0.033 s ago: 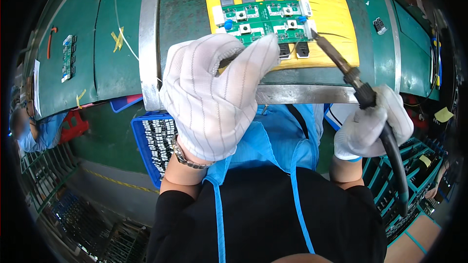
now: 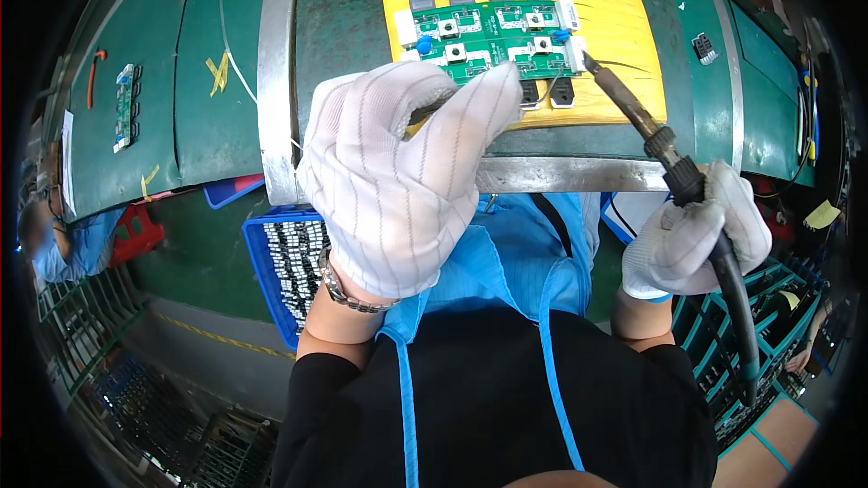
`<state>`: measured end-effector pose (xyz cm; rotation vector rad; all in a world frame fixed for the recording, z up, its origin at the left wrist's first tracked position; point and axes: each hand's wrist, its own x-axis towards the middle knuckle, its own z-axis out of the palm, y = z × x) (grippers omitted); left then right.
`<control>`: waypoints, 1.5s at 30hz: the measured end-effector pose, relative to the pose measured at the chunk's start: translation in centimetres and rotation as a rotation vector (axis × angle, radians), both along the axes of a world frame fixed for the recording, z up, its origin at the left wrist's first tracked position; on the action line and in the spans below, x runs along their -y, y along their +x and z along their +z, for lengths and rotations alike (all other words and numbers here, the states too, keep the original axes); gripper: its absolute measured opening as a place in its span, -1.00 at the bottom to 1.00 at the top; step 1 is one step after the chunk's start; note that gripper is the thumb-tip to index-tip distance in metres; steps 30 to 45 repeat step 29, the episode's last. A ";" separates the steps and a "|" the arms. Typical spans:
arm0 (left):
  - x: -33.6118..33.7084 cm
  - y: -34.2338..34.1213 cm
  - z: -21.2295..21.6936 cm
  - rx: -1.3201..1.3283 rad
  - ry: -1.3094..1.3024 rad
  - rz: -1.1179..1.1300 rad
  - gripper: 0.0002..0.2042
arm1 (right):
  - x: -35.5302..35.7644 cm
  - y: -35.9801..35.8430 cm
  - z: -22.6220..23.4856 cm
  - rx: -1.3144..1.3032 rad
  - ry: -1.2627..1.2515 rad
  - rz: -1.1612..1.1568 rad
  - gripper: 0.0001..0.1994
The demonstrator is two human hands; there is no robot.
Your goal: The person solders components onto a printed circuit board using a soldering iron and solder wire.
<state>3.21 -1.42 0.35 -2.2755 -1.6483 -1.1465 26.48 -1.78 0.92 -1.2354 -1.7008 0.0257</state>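
A green circuit board (image 2: 493,32) with white connectors, blue round parts and black tabbed components along its edges lies on a yellow pad (image 2: 624,27). My gloved left hand (image 2: 398,172) is at the board's near edge, thumb and fingers drawn together. A thin grey solder wire (image 2: 550,89) curves from beside its thumb tip toward the board; the grip itself is partly hidden. In my gloved right hand (image 2: 696,239) is a soldering iron (image 2: 628,104), its fingers wrapped round the dark handle. The iron's tip sits just beside the white connector at the board's right end.
A metal edge (image 2: 570,174) runs along the near side of the green bench. Below it stands a blue bin (image 2: 287,276) of small parts. Another board (image 2: 127,108) lies on the left bench, and a small black component (image 2: 703,48) on the right. A person (image 2: 72,244) is at far left.
My right hand and the soldering iron have shifted slightly right and down, the tip a little farther from the connector. The left hand is almost still.
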 end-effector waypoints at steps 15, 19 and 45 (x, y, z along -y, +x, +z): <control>-0.9 0.6 -1.6 0.005 0.113 0.015 -0.68 | -0.1 -1.3 1.3 0.162 0.027 0.246 -0.80; -1.0 0.7 -1.3 -0.019 0.100 0.017 -0.69 | 0.4 -1.8 2.9 0.380 -0.050 0.351 -0.81; -1.8 0.7 -1.7 0.001 0.137 -0.024 -0.70 | 0.7 -2.5 3.5 0.407 -0.064 0.328 -0.70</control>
